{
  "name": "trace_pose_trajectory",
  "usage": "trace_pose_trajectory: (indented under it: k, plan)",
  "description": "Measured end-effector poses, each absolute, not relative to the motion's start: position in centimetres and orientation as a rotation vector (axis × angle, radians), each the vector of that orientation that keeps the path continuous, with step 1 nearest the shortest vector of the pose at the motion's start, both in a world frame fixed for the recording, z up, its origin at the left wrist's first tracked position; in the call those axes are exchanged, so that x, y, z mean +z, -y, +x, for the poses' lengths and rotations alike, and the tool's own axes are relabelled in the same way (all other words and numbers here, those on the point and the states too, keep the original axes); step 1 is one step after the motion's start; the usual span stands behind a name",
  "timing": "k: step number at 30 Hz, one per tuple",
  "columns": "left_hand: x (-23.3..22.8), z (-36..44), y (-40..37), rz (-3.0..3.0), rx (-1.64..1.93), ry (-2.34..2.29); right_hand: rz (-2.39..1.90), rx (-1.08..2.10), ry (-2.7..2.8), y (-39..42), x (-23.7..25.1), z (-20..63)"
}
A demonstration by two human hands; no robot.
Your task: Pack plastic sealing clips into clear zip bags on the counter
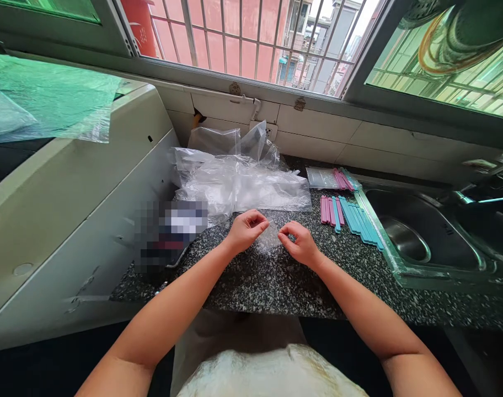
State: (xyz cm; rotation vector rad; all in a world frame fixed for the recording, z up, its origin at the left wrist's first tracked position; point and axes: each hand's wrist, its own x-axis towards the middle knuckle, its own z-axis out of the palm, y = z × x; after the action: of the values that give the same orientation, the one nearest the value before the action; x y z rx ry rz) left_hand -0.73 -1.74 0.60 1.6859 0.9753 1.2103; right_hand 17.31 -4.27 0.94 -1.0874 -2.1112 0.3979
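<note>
Over the dark speckled countertop, a small clear plastic bag shows faintly between my hands. My left hand pinches its upper left part between thumb and fingertips. At its right edge, my right hand is closed in a pinch on the same thin plastic, which is hard to see against the stone. Just beyond my hands lies a heap of larger clear plastic bags. To the right, pink bag clips and blue bag clips lie side by side in a row.
A steel sink with a faucet borders the counter on the right. More clips rest on a flat clear packet near the wall. A blurred-out item stands at left, against a pale appliance side. A barred window is behind.
</note>
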Motion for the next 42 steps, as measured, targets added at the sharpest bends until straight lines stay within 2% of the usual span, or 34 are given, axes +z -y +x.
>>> trace_pose_trajectory:
  k: [42]
  plan:
    - [0.52,-1.39,1.23,1.637,1.253,-1.021,-1.084,0.399,2.116,4.23,0.64,17.72]
